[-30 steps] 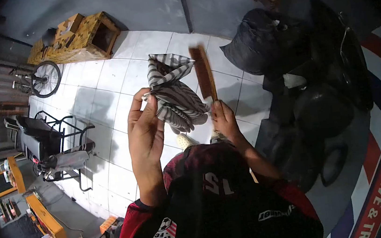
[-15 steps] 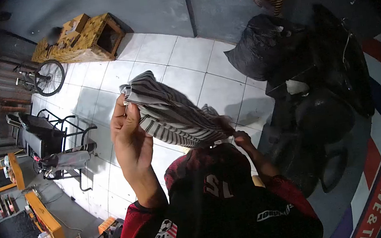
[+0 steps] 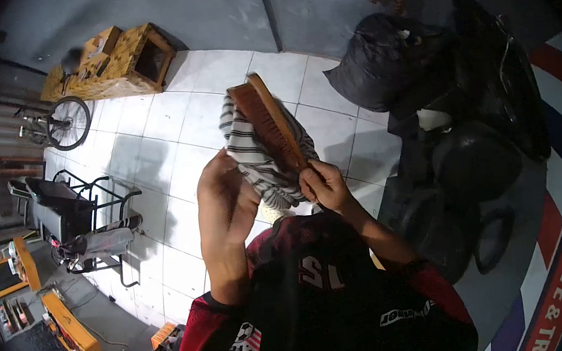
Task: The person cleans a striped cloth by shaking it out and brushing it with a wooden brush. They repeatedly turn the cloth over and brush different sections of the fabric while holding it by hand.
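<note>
A brush (image 3: 271, 124) with a wooden back and reddish-brown bristles slants up and left from my right hand (image 3: 322, 183), whose fingers are closed round its lower end. Grey-and-white striped cloth (image 3: 248, 153) lies bunched behind and beside the brush. At the cloth's left edge is my left hand (image 3: 228, 199), palm partly showing, its fingers bent and partly hidden behind the fabric they hold.
White floor tiles (image 3: 176, 170) lie beyond my hands. A black bag (image 3: 372, 61) and dark seats stand at the right. To the left are a padded chair (image 3: 66, 203), a bicycle (image 3: 67, 123), orange shelves (image 3: 73, 331) and a patterned table (image 3: 119, 65).
The brush has come into view in front of the cloth. My right hand has moved left and up with it, while my left hand has shifted right and lower. The cloth has turned and bunched.
</note>
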{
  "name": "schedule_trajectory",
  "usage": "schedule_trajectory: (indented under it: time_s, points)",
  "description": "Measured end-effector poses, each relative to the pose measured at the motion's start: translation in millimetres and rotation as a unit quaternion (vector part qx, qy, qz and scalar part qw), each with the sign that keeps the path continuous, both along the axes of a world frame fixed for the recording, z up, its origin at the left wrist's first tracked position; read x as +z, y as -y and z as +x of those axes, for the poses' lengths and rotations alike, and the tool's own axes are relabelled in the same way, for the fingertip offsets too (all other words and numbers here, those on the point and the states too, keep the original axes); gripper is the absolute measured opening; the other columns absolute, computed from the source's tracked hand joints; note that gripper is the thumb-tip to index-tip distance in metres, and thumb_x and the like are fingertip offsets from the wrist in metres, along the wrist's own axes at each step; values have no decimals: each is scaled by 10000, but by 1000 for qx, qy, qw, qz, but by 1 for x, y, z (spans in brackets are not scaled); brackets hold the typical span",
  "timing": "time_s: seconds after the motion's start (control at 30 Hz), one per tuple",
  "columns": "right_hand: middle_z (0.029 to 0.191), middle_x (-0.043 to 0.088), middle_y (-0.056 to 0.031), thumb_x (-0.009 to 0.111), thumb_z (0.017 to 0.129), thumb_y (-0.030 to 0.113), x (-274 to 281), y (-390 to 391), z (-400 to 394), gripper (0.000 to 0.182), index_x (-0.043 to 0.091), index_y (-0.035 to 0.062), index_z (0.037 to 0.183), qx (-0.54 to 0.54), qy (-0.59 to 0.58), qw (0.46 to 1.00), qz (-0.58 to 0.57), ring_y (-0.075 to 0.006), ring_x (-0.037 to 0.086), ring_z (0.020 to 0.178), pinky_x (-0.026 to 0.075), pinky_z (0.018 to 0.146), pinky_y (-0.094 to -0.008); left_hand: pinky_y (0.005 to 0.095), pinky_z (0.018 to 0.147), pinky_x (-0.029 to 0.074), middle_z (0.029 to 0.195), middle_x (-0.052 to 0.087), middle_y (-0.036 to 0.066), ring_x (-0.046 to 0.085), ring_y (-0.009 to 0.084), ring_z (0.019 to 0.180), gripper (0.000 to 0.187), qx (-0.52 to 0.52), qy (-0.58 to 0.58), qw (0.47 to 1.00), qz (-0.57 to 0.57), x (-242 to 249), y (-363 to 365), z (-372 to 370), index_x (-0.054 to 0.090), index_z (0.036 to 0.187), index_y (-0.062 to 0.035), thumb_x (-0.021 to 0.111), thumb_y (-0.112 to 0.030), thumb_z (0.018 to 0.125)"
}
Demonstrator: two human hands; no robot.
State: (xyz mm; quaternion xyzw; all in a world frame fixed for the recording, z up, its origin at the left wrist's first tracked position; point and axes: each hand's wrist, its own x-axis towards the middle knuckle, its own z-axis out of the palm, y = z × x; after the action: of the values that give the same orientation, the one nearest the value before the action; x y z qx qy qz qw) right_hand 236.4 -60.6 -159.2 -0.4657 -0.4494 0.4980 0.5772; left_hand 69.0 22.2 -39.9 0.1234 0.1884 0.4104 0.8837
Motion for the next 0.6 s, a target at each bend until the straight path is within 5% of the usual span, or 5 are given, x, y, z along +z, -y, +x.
schedule_trajectory:
  time_s: [0.13,0.17,0.3,0.47,0.6]
  points:
    - [774,584,-194,524,834,221,-152,28,18,224,579,19,915,-33,366,925,-91,-301,592,728,439,633,-368,360,740,522,994,589,152,610,270,860,309,16,23,999,44,40,2,-8,465,1075,37,340,-69,813]
    - [854,617,-159,472,866,343,-171,46,30,336,582,67,1022,17,336,905,-259,-333,592,752,451,603,-419,361,742,522,998,587,155,609,267,865,306,29,32,998,49,39,0,-14,460,1081,39,345,-89,828]
    - [617,555,-241,453,845,460,-283,122,68,490,562,-8,752,2,488,796,-358,-423,572,646,454,579,-480,325,728,508,906,614,133,612,208,814,201,131,-95,982,94,47,1,-25,549,936,22,480,-154,868]
    - [616,546,-217,492,858,325,-219,67,62,362,561,-19,767,-97,377,864,-318,-386,568,591,442,526,-444,242,613,501,805,629,64,615,135,706,116,156,-297,926,176,41,-3,2,594,918,-3,578,-80,832]
    - [578,427,3,372,937,233,-48,10,20,260,496,26,1033,-57,-48,982,-177,-104,414,456,367,443,-237,170,540,358,726,573,-27,470,21,626,172,124,-448,834,298,24,-3,18,618,929,24,569,-128,865]
